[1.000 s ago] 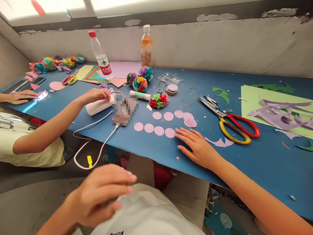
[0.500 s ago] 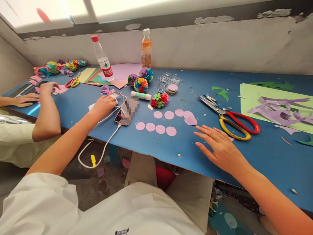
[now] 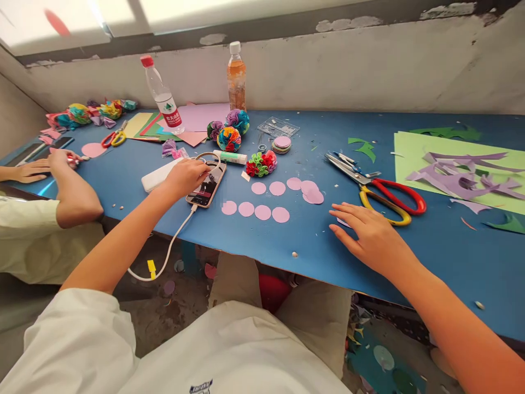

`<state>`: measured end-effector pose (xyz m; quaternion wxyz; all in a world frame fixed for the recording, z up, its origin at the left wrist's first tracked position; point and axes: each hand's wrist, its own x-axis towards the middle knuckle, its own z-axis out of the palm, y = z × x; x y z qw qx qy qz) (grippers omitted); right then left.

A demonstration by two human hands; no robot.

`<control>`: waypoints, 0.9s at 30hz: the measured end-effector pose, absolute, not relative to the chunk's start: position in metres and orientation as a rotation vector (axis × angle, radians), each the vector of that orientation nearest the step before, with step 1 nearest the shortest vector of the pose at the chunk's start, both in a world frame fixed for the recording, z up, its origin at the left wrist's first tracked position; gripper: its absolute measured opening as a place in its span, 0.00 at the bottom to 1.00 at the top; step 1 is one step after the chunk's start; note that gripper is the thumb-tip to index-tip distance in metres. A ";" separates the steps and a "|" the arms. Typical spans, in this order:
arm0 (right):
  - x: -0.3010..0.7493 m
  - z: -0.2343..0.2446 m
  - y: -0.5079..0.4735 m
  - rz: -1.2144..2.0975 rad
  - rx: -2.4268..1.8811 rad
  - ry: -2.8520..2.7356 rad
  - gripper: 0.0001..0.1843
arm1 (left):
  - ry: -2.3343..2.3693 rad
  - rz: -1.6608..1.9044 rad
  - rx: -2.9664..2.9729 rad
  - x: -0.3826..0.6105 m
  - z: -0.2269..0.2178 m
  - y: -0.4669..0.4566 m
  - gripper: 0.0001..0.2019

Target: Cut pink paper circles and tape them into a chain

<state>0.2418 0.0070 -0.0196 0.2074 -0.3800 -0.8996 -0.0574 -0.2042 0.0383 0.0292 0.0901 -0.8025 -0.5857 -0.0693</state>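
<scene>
My left hand [image 3: 189,176] is over a smartphone [image 3: 208,191] with a lit screen, its fingers loosely bent and the fingertips at the glass; the thumb is hidden. A white power bank [image 3: 158,176] lies beside that hand, and a white charging cable [image 3: 177,235] runs from the phone over the table edge. My right hand [image 3: 371,235] rests on the blue table [image 3: 320,257], palm down, fingers stretched out and a paper piece [image 3: 343,222] partly under them. Left of it lie two rows of pink paper circles [image 3: 263,212]. Large scissors [image 3: 381,191] with red and yellow handles lie just beyond.
Paper flowers [image 3: 229,139], a glue stick [image 3: 230,157] and a stack of circles [image 3: 281,144] lie further back. Two bottles stand behind, one of water [image 3: 167,106], one orange [image 3: 237,76]. Purple scraps [image 3: 455,175] cover green paper at right. A co-worker's arm [image 3: 76,189] is at left.
My left hand has moved onto the phone's screen, and the screen now shows plainly. My right hand stays nearly still. The co-worker's hand has drawn back from a pink circle. The view has shifted slightly.
</scene>
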 end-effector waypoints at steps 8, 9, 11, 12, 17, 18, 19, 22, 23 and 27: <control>0.250 -0.023 -0.017 -0.277 -1.416 -2.359 0.22 | -1.663 -0.572 -2.295 -0.152 0.041 0.041 0.11; 0.250 -0.025 -0.022 -0.286 -1.434 -2.370 0.22 | -1.662 -0.628 -2.282 -0.144 0.044 0.038 0.10; 0.248 -0.025 -0.027 -0.285 -1.449 -2.396 0.23 | -1.669 -0.738 -2.271 -0.128 0.046 0.027 0.08; 0.246 -0.023 -0.026 -0.274 -1.443 -2.404 0.23 | -1.678 -0.792 -2.275 -0.119 0.047 0.021 0.07; 0.217 -0.017 0.010 0.014 -1.326 -2.468 0.24 | -1.800 -0.925 -2.312 -0.079 0.039 -0.009 0.06; 0.210 -0.017 0.022 0.078 -1.331 -2.439 0.24 | -1.823 -0.945 -2.307 -0.074 0.036 -0.014 0.06; 0.204 -0.018 0.032 0.098 -1.340 -2.415 0.23 | -1.837 -0.970 -2.299 -0.069 0.034 -0.018 0.06; 0.195 -0.025 0.056 0.121 -1.372 -2.348 0.21 | -1.845 -1.075 -2.268 -0.067 0.024 -0.028 0.06; 0.195 -0.027 0.059 0.131 -1.377 -2.329 0.20 | -1.848 -1.116 -2.249 -0.070 0.020 -0.033 0.07; 0.198 -0.028 0.059 0.171 -1.368 -2.255 0.19 | -1.882 -1.278 -2.109 -0.090 0.001 -0.053 0.08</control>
